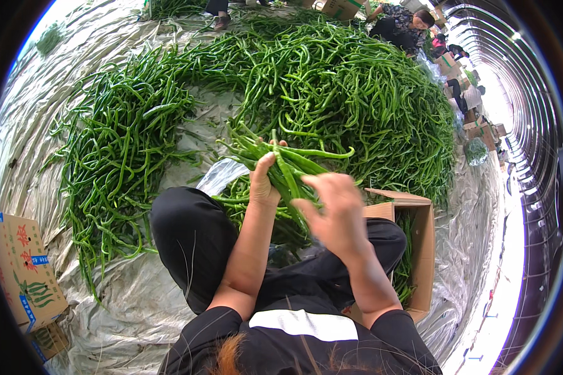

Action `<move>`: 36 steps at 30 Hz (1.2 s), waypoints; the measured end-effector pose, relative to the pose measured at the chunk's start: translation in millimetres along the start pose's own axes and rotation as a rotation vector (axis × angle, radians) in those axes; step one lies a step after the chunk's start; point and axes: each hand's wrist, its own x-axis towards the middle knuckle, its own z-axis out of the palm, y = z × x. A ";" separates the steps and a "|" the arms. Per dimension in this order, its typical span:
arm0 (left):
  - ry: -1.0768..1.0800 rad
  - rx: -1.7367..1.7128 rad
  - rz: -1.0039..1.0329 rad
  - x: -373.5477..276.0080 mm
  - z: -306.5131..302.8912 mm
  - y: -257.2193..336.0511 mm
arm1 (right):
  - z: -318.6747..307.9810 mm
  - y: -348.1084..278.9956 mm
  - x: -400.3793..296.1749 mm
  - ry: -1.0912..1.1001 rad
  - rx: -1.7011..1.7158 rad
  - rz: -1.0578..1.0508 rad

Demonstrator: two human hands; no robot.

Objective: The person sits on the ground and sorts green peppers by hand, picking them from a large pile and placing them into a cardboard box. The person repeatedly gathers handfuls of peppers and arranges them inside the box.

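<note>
My left hand [263, 180] grips a bunch of long green chili peppers [288, 173], its thumb across them and its fingertips showing at the far side. The bunch is held above my lap, stems and tips pointing different ways. My right hand [333, 211] is blurred, beside the lower right of the bunch, with thumb and fingers apart; whether it touches a pepper I cannot tell. More peppers [237, 194] lie below the bunch between my legs, beside a piece of clear plastic film [223, 176].
A large heap of peppers [356, 98] spreads ahead, with another pile [117, 154] to the left on a wrinkled sheet [117, 323]. An open cardboard box [422, 258] holding peppers stands by my right knee. Printed cartons [28, 272] stand at left. A person [403, 26] sits beyond the heap.
</note>
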 end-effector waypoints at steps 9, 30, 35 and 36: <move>0.012 0.138 -0.052 2.5 -5.9 -8.0 | 72.9 42.3 23.7 -0.199 0.034 0.101; -0.038 0.321 -0.210 -2.9 0.9 -2.3 | 52.6 115.1 68.2 -0.709 0.981 0.871; -0.266 0.469 -0.235 -0.1 10.2 9.3 | 44.8 115.2 73.7 -0.831 1.325 0.889; -0.250 0.475 -0.220 -0.1 9.6 10.2 | 42.2 112.1 75.3 -0.768 1.364 0.928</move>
